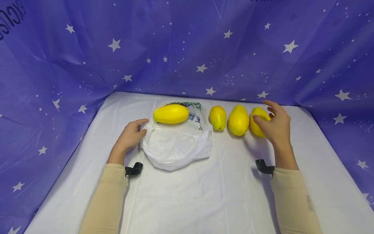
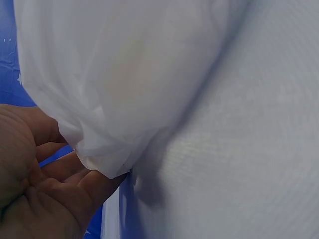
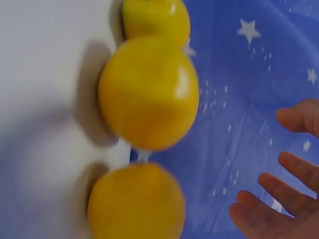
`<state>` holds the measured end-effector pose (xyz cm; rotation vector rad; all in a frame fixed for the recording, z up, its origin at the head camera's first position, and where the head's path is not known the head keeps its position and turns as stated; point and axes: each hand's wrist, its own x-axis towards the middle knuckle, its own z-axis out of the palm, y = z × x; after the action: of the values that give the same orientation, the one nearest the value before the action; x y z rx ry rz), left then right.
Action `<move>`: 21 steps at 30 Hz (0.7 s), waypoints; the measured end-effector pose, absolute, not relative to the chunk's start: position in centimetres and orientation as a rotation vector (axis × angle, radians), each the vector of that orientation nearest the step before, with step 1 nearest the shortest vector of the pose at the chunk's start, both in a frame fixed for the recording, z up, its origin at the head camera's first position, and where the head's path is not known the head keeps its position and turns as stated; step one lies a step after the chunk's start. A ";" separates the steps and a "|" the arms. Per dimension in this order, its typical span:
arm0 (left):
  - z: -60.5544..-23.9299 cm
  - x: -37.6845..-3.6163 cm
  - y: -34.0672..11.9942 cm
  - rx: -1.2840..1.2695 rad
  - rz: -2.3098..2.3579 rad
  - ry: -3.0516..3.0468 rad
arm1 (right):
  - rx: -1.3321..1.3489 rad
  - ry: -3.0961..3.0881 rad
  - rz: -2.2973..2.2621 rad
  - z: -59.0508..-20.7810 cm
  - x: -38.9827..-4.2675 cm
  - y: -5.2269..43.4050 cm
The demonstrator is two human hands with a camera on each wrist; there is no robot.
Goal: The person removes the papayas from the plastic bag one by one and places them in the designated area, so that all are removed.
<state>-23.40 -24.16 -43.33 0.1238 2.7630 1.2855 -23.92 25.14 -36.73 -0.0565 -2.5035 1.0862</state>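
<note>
A white plastic bag (image 1: 178, 159) lies with its mouth open in the head view. Near its back edge, a yellow papaya (image 1: 170, 114) rests on the printed part. My left hand (image 1: 131, 135) holds the left rim of the bag; the left wrist view has the fingers (image 2: 99, 186) bent against its crumpled edge. Over the rightmost papaya (image 1: 257, 126) hovers my right hand (image 1: 277, 125), thumb and fingers spread. In the right wrist view that hand (image 3: 291, 194) is apart from the fruit and holds nothing.
Between the bag and the right hand stand two more papayas, a smaller one (image 1: 218, 117) and a larger one (image 1: 238, 120). Everything lies on a white cloth-covered table (image 1: 187, 208). A blue curtain with stars (image 1: 187, 48) rises behind it.
</note>
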 end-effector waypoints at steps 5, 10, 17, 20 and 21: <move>-43.3 -23.4 -24.1 0.123 1.289 2.754 | 0.066 -2.500 1.105 -36.6 -24.4 22.7; -43.2 -23.3 -24.2 0.136 1.287 2.763 | 0.194 -2.498 1.098 -36.6 -25.2 20.3; -43.2 -23.3 -24.3 0.146 1.294 2.768 | 0.342 -2.511 1.068 -36.4 -25.8 16.4; -43.3 -23.4 -24.3 0.141 1.290 2.761 | 0.394 -2.529 1.065 -36.5 -26.0 14.7; -43.3 -23.4 -24.3 0.138 1.289 2.760 | 0.412 -2.534 1.069 -36.6 -26.1 14.1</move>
<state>-23.39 -24.34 -43.31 0.1380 2.7596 1.2890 -26.06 14.14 -36.62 0.4117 -2.5336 1.0692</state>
